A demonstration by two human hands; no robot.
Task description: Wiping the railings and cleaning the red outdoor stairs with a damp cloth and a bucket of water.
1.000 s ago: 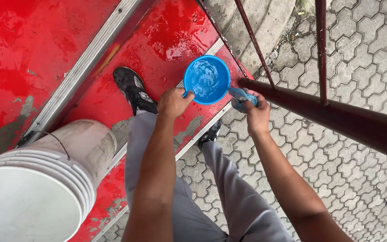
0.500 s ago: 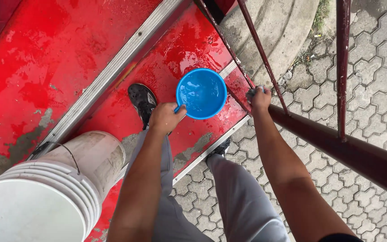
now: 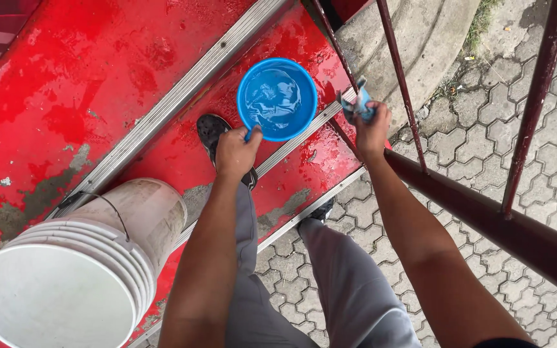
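The left hand (image 3: 236,151) is pinching the near rim of a round blue plastic bowl (image 3: 277,98), thumb on top and fingers curling underneath, and is holding it out over the wet red-painted step (image 3: 130,84), just beyond the black shoe (image 3: 217,138) that is standing on the lower tread. The bowl is carrying clear water and its mouth is facing straight up toward the camera; being round, it has no long axis to speak of, and its rim is sitting close to level, perhaps dipping slightly toward the far side, though the overhead view is making that hard to judge. The right hand (image 3: 372,125) is closing into a fist around a crumpled blue-grey cloth (image 3: 354,103), just beside the thin dark-red metal railing bar (image 3: 398,84) and well apart from the bowl. A stack of white plastic buckets (image 3: 91,270) is standing on the step near the left knee. With only one edge of the bowl gripped, the weight of the water is likely pulling the far side down, so the water could slosh out or the bowl could slip free. The glossy wet paint under the shoe also looks slippery, and the foot could slide.
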